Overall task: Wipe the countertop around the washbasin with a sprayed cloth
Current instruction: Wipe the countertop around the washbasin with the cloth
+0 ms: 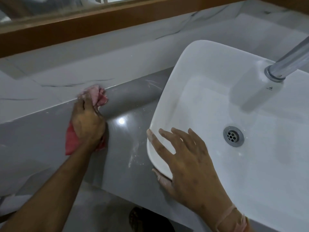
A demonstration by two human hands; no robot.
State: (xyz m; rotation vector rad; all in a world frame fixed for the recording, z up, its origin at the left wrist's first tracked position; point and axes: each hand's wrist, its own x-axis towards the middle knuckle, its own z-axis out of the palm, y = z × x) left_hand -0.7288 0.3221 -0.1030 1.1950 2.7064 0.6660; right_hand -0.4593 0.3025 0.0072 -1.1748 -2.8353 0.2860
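Observation:
My left hand (87, 123) is shut on a bunched pink-red cloth (97, 97), pressing it onto the grey countertop (127, 158) where it meets the marble back wall, left of the basin. Part of the cloth hangs out below my wrist. My right hand (185, 166) rests with fingers spread on the near-left corner of the white rectangular washbasin (200, 91), thumb under the rim, holding nothing. White smears and specks lie on the counter between my hands.
A chrome tap (289, 62) rises at the basin's far right. The drain (233, 136) sits in the bowl. A wood-framed mirror (100, 22) runs above the marble upstand. The counter's front edge drops to the floor below my arms.

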